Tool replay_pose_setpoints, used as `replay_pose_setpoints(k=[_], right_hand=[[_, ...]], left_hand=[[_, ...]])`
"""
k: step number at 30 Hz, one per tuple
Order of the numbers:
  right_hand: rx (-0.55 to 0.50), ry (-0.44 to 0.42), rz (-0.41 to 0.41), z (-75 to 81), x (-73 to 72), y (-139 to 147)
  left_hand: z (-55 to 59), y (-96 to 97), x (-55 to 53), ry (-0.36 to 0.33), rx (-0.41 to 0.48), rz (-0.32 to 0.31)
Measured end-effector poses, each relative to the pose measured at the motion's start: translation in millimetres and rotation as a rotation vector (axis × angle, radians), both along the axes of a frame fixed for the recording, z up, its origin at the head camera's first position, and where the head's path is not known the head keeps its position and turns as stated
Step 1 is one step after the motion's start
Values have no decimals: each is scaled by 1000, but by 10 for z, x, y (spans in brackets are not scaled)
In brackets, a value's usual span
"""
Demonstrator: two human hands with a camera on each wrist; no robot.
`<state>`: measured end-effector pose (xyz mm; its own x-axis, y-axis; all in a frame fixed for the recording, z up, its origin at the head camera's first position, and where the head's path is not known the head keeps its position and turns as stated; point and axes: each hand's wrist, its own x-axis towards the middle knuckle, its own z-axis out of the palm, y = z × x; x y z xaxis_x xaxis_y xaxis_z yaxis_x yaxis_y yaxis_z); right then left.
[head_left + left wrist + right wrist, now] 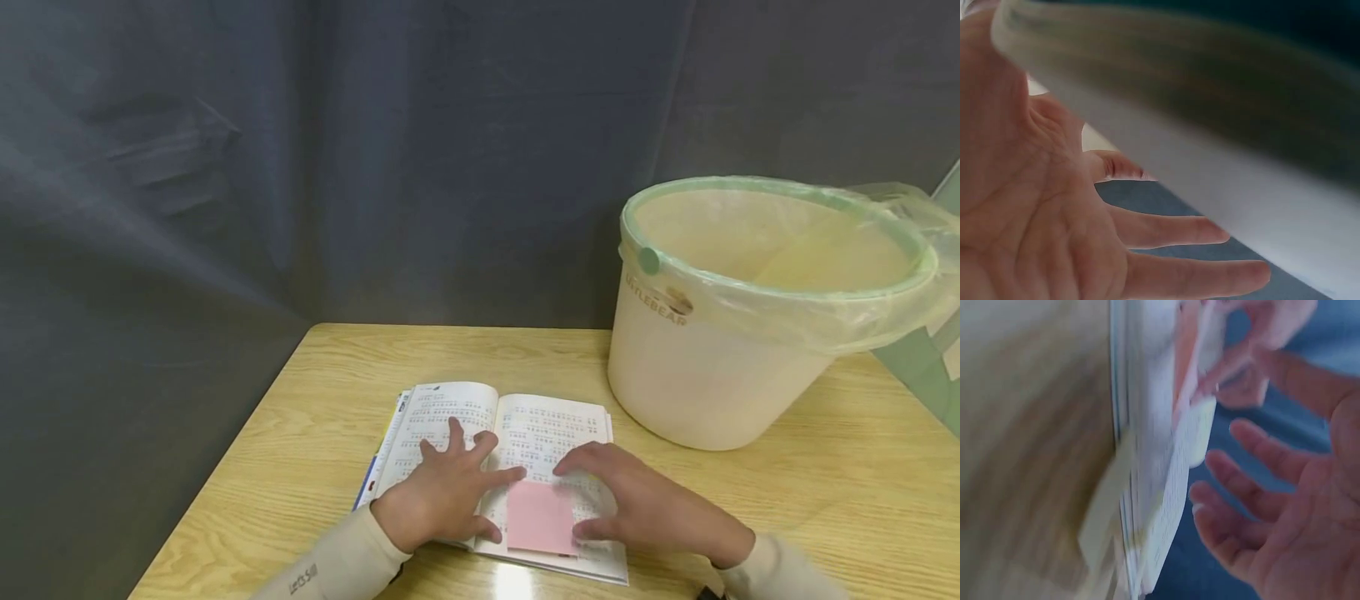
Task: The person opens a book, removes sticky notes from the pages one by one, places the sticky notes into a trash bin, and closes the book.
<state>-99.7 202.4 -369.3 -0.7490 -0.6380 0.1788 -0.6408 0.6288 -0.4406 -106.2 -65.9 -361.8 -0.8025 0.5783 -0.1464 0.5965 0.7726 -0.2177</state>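
Observation:
An open book [558, 425] with printed text lies on the wooden table. On the lower part of its right page is a square pink sticky note [540, 518], whose edge stands away from the page in the right wrist view. My left hand [446, 492] spreads its fingers over the left page and fold, thumb by the note's left edge. In the left wrist view its palm [1054, 206] faces the book's blurred edge. My right hand [648, 504] hovers at the note's right side, fingers loosely bent and nothing between them.
A large white bin [697, 367] with a green rim and a clear liner bag stands at the back right of the table [300, 442]. Dark cloth [465, 167] hangs behind the table. A pale yellow tab [1107, 512] sticks out from the book's pages.

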Motion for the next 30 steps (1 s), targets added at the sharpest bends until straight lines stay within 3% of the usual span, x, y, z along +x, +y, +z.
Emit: replay_pose_setpoints(k=[6,9,16,25,30], right_hand=[[14,319,174,-92,172,-182],[1,386,212,-108,200,-235],[38,438,149,-93,195,-265],[-90,437,20,-58,180,-286],[-49,434,-3,-70,179,-287]], left_hand=[[15,13,-7,15,-11,-5],[24,14,-8,14,-11,-7],[23,31,0,40,-17,-4],[-2,89,7,64,18,35],[-7,96,9,69,11,28]])
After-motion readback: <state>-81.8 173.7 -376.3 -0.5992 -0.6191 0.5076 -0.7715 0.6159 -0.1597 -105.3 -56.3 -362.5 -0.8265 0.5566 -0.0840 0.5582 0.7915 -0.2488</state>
